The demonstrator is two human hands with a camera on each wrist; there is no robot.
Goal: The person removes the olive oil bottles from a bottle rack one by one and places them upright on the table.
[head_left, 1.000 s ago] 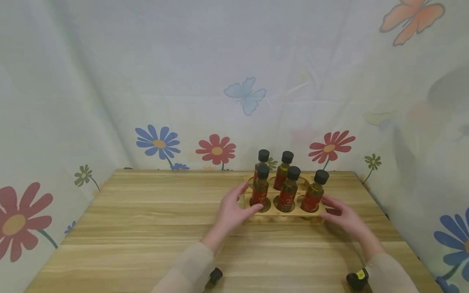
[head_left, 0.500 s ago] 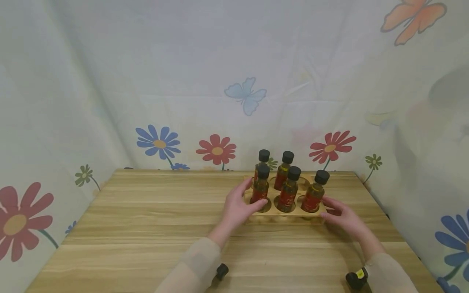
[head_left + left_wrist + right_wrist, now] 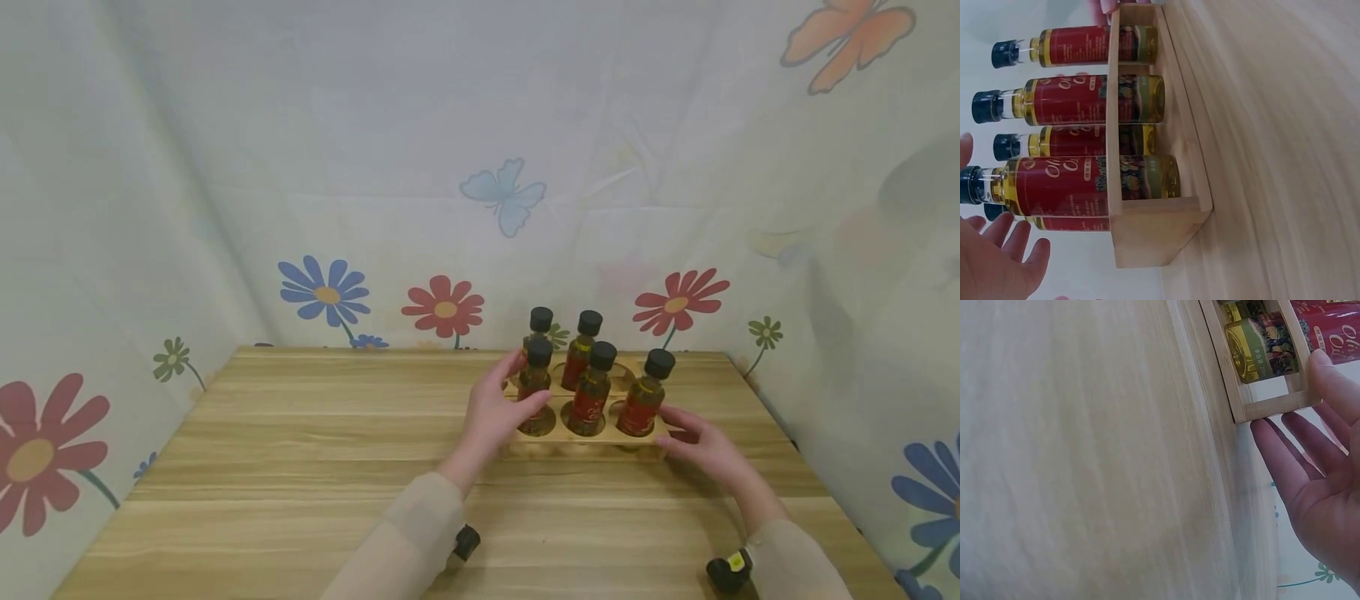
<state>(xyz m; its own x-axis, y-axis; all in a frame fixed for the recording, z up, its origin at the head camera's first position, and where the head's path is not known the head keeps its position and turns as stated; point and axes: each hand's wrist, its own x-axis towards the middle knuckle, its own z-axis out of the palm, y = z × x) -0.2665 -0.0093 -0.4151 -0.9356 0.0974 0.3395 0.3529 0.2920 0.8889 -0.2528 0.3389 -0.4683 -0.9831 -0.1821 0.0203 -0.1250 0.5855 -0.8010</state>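
A wooden rack [image 3: 585,447] near the back of the table holds several small olive oil bottles with black caps and red labels, upright in round holes. My left hand [image 3: 491,417] is spread around the front left bottle [image 3: 537,379], thumb in front and fingers behind. In the left wrist view a gap shows between the fingers [image 3: 1016,240] and that bottle [image 3: 1060,184]. At the rack's right end my right hand [image 3: 705,450] grips the edge. Its thumb [image 3: 1325,369] lies on the top board and fingertips touch the end from below.
The front right bottle [image 3: 642,396] stands close to the right hand. Behind the front row are two more bottles, one [image 3: 579,358] in the middle, and a hole at back right. A flowered cloth [image 3: 375,208] hangs behind the wooden table [image 3: 337,450].
My left hand has moved a little right and away from me, closer around the front left bottle. The right hand, rack and bottles have stayed in place.
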